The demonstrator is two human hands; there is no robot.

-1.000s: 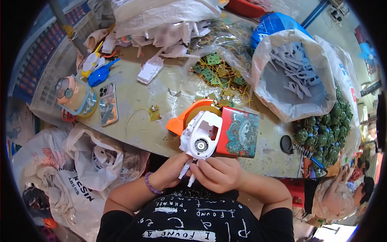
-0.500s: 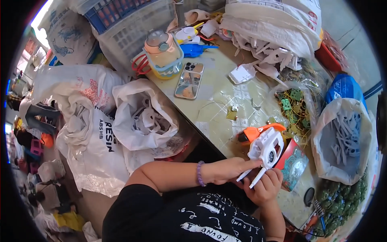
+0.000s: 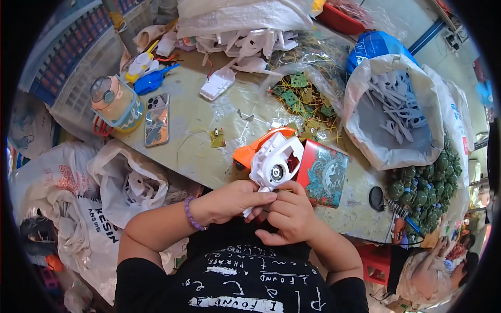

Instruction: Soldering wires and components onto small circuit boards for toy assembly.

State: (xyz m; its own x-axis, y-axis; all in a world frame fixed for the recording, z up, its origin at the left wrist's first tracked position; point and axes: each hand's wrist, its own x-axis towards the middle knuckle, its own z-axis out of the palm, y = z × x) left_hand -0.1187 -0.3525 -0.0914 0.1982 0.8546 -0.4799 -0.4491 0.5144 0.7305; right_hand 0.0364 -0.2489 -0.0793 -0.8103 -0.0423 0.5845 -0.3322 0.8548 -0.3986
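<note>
A white plastic toy housing (image 3: 263,168) with a dark round part (image 3: 276,172), like a small speaker, is held in front of my chest at the table's near edge. My left hand (image 3: 237,201) is closed on its narrow handle end, thumb on top. My right hand (image 3: 287,211) has curled fingers against the same handle from the other side; its fingertips are partly hidden. Behind the housing lies an orange plastic toy part (image 3: 245,153), and a red and teal box (image 3: 326,175) stands just to the right.
A phone (image 3: 157,120) and a lidded bottle (image 3: 117,104) stand left. Wired green circuit boards (image 3: 298,80) lie beyond the housing. A white sack (image 3: 360,141) of pale plastic strips is at right, near bundled green parts (image 3: 420,193). White toy shells (image 3: 245,44) spill from another sack.
The view has swung to the right. Earlier two white handle prongs showed spread apart; now my hands close around that end. My left hand has shifted from pointing at the housing to gripping it.
</note>
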